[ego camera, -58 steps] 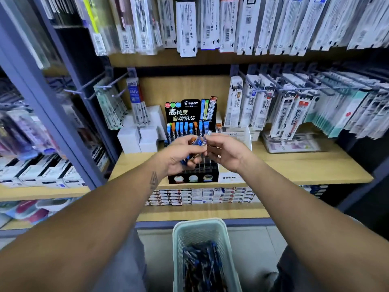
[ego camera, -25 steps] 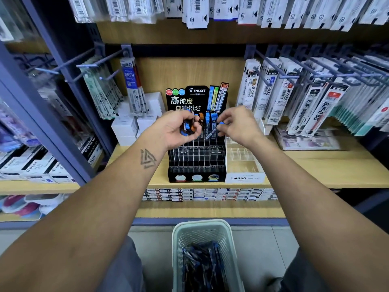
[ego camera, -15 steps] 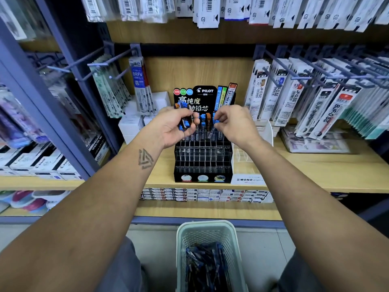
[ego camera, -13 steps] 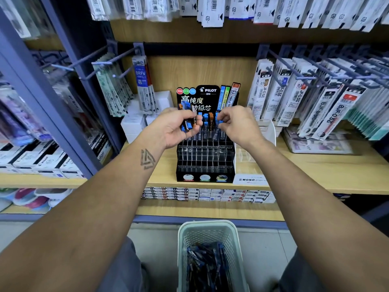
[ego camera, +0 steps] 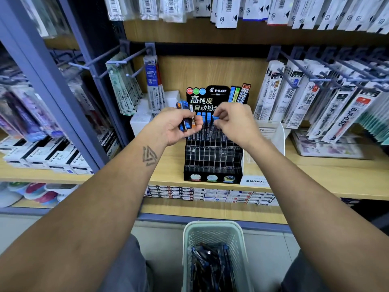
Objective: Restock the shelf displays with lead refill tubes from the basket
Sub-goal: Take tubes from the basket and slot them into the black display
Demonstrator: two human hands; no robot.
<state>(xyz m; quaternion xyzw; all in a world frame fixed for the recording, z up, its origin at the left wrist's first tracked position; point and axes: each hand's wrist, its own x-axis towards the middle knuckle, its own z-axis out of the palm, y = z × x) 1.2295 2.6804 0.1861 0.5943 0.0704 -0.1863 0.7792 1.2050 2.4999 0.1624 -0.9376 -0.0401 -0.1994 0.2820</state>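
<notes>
Down by our legs sits our basket (ego camera: pixel 213 230) with many dark lead tubes (ego camera: pixel 210 264) inside. Farther up, our left hand (ego camera: pixel 172 128) curls around a small bunch of tubes (ego camera: pixel 186 118) with blue and orange tops. Our right hand (ego camera: pixel 233 121) pinches one blue-topped tube (ego camera: pixel 215 118) at the top row of the rack (ego camera: pixel 212 159). The black rack stands on the wood shelf (ego camera: pixel 315 173). Behind it hang packs of refills (ego camera: pixel 328 106) on hooks.
</notes>
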